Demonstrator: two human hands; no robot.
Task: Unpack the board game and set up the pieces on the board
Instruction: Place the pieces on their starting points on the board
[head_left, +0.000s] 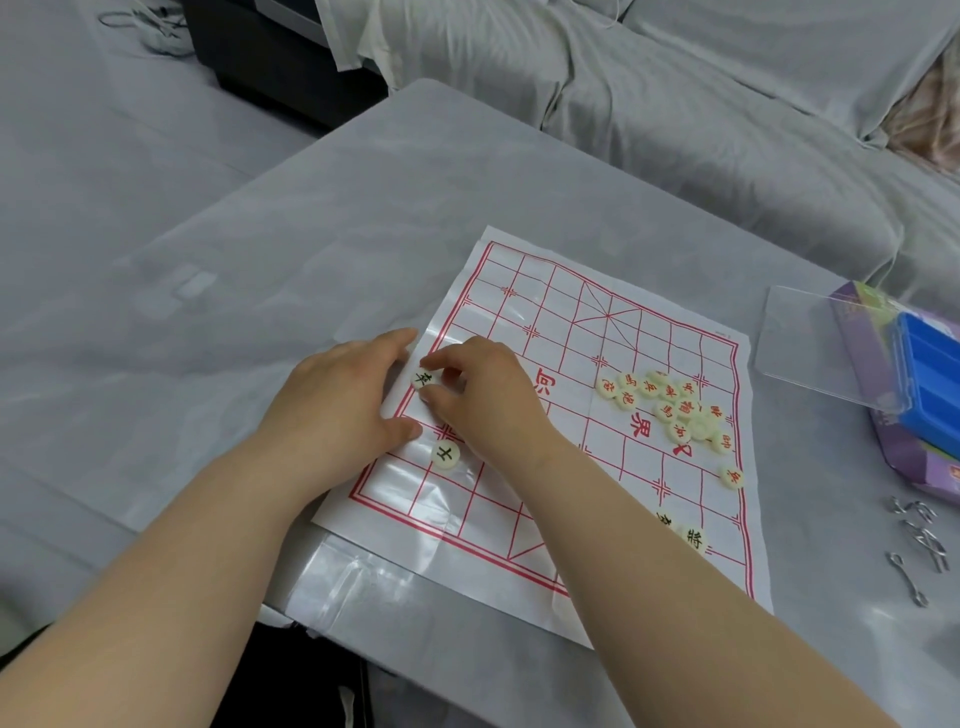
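A white paper board (566, 332) with a red grid lies on the table. My left hand (337, 400) presses flat on the board's left edge. My right hand (483, 395) has its fingers curled by a cream round piece with a black character (423, 378) at the left edge, and its fingertips touch that piece. Another black-marked piece (445, 455) sits just below my hands. A heap of several red-marked pieces (670, 408) lies on the right half. One red piece (732, 476) and a black-marked piece (695, 539) lie apart near the right edge.
A clear plastic lid (810, 348) and a blue tray (930, 384) on a purple box (904, 457) stand at the right. Small metal puzzle rings (919, 540) lie near the right front. A grey cloth covers the table (311, 234); a draped sofa is behind.
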